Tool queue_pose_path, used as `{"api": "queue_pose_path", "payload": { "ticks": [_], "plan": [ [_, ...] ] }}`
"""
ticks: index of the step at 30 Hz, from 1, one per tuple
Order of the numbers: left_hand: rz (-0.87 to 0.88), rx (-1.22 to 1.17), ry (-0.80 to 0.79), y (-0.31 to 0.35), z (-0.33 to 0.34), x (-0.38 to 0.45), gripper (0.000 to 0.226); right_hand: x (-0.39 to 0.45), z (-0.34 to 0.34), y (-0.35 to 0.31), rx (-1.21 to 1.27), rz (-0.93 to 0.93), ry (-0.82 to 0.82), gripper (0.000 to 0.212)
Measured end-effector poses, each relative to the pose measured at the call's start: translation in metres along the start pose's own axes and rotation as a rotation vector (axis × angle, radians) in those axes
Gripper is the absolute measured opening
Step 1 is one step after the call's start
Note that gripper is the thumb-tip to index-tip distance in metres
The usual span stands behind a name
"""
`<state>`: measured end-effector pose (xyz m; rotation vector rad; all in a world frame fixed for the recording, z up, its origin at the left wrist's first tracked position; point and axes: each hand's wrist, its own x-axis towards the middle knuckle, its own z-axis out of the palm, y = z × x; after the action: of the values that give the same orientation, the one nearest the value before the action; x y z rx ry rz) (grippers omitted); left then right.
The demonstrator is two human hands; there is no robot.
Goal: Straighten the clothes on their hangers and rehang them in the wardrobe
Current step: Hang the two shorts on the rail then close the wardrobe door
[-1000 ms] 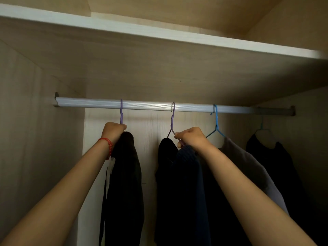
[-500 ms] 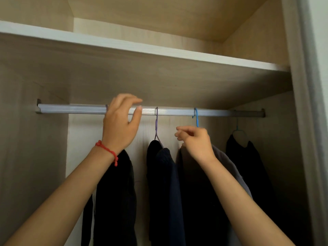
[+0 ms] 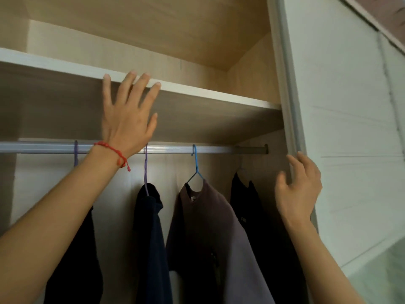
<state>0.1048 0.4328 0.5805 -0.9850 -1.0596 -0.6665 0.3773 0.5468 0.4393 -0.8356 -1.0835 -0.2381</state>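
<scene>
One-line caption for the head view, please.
Four garments hang on the silver wardrobe rail; open left hand raised near the white shelf edge, right hand at the sliding door edge.

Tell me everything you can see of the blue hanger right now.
The blue hanger is thin, wire-like, seemingly coated in blue. Its hook sits over the rail, third from the left of the hooks that show. Below the hook a twisted neck splits into two arms that run into the collar of a brownish-grey top, which hangs from it and hides the rest. It hangs upright. Neither hand touches it.
</scene>
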Motion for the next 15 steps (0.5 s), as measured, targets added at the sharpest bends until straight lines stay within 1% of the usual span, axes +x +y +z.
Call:
{"api": "queue_pose_path", "payload": {
  "ticks": [1,3,4,6,8,11,15],
  "plan": [
    [-0.009,0.007,0.002,0.001,0.001,0.002,0.052,-0.002,-0.002,0.008,-0.09,0.002,-0.026,0.047],
    [-0.035,-0.004,0.017,0.005,0.002,0.007,0.047,-0.008,-0.004,0.02,-0.222,0.047,-0.096,0.06],
    [-0.046,-0.015,0.029,0.006,0.002,0.011,0.045,-0.01,-0.005,0.024,-0.252,0.094,-0.118,0.067],
    [-0.055,-0.036,0.062,0.006,0.002,0.016,0.04,-0.011,-0.01,0.031,-0.309,0.138,-0.128,0.074],
    [-0.056,-0.045,0.092,0.005,0.004,0.018,0.037,-0.007,-0.014,0.038,-0.376,0.173,-0.152,0.075],
    [-0.066,-0.061,0.165,0.004,0.01,0.021,0.034,-0.002,-0.017,0.043,-0.44,0.263,-0.223,0.071],
    [-0.068,-0.086,0.257,0.002,0.017,0.027,0.029,-0.002,-0.02,0.042,-0.456,0.265,-0.226,0.061]
  ]
}}
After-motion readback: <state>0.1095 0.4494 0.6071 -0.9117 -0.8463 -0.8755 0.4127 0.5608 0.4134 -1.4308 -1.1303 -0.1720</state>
